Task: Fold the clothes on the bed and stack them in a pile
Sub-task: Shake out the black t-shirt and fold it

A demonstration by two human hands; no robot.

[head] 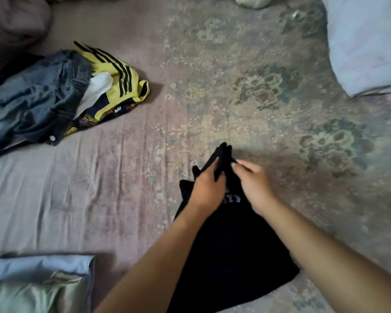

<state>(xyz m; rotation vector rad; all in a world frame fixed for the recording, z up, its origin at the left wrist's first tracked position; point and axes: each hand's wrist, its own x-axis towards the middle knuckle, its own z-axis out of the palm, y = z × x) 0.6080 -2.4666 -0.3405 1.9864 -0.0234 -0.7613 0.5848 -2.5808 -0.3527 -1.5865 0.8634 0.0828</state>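
Both hands on the black garment, low centre of the bed. Left hand grips a bunched fold near its top, fingers curled round the cloth. Right hand is blurred, fingertips at the same fold; can't tell if it's holding. Unfolded heap far left: jeans, yellow striped top. Folded light-blue piece bottom left

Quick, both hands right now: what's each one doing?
Left hand: grips a bunched part of the black printed fabric garment.
Right hand: blurred; fingers at the same garment, grip cannot be told.
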